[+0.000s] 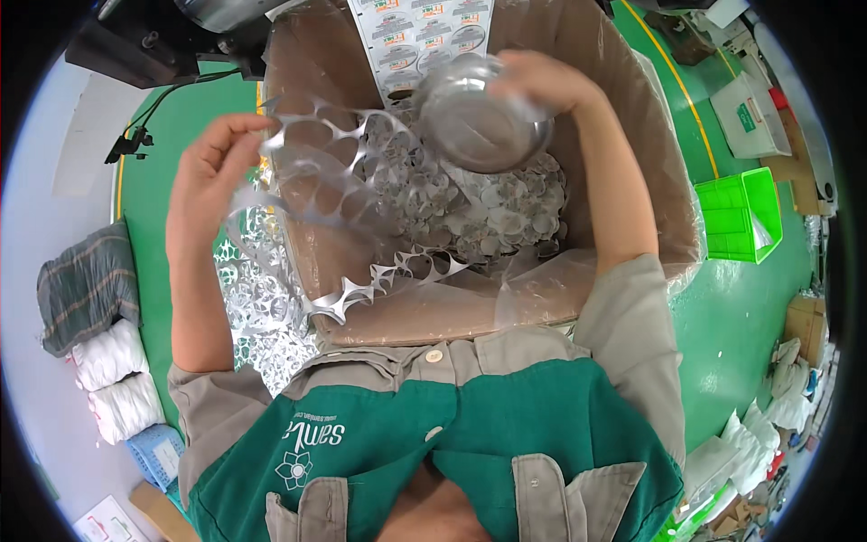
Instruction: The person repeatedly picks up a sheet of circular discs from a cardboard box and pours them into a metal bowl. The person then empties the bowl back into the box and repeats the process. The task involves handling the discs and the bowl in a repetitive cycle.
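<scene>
My left hand (212,176) is closed on the edge of a silvery foil strip (339,126) punched with rows of round holes. The strip is smeared by motion and hangs over the left side of a large carton (312,54). My right hand (551,83), also blurred, grips the rim of a round, shiny metal bowl (483,126) tilted above the carton. Below the bowl, many small round foil discs (515,212) lie heaped inside. Another punched foil scrap (361,294) lies along the carton's near left wall.
A clear plastic liner (677,181) covers the carton's walls. A printed foil sheet (420,36) comes down at its far side, beside dark machinery (135,54). Punched foil scrap (262,298) piles up on the left. A green crate (722,217) stands on the right.
</scene>
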A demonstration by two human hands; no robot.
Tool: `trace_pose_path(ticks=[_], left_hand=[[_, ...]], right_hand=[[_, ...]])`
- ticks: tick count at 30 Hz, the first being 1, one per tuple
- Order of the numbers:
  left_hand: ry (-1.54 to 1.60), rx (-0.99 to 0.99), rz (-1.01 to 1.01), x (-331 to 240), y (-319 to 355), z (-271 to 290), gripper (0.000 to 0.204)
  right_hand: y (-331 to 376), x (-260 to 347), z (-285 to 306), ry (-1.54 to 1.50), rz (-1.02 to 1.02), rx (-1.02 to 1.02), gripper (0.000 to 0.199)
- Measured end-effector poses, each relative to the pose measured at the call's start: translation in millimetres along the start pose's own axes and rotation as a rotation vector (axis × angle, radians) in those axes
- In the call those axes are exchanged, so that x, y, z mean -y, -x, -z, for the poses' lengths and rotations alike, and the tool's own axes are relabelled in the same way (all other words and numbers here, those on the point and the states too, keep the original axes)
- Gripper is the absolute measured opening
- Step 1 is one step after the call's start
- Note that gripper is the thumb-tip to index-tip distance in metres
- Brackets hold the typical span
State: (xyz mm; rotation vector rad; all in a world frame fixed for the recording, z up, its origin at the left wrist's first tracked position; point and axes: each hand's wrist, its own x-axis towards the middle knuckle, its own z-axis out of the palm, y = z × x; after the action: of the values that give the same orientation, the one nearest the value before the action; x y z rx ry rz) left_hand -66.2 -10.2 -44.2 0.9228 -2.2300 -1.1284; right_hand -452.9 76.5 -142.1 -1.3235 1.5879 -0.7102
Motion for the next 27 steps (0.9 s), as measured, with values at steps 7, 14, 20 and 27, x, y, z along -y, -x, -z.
trace_pose_path(ticks=[7, 14, 20, 27], left_hand=[[0.159, -0.506, -0.281, -84, 29, -25, 0.031], [-0.138, -0.554, -0.236, -6, 72, 116, 0.041], [-0.899, -0.609, 0.063, 80, 98, 221, 0.033], [-0.811, 0.18, -0.427, 1, 0, -16, 0.058]], right_hand=[[-7, -5, -35, -0.85, 0.397, 0.406, 0.065], [-47, -143, -39, -0.058, -0.382, -0.079, 0.079], [-35, -146, -39, 0.851, -0.375, -0.105, 0.063], [-26, -104, -31, 0.757, -0.197, 0.084, 0.068]])
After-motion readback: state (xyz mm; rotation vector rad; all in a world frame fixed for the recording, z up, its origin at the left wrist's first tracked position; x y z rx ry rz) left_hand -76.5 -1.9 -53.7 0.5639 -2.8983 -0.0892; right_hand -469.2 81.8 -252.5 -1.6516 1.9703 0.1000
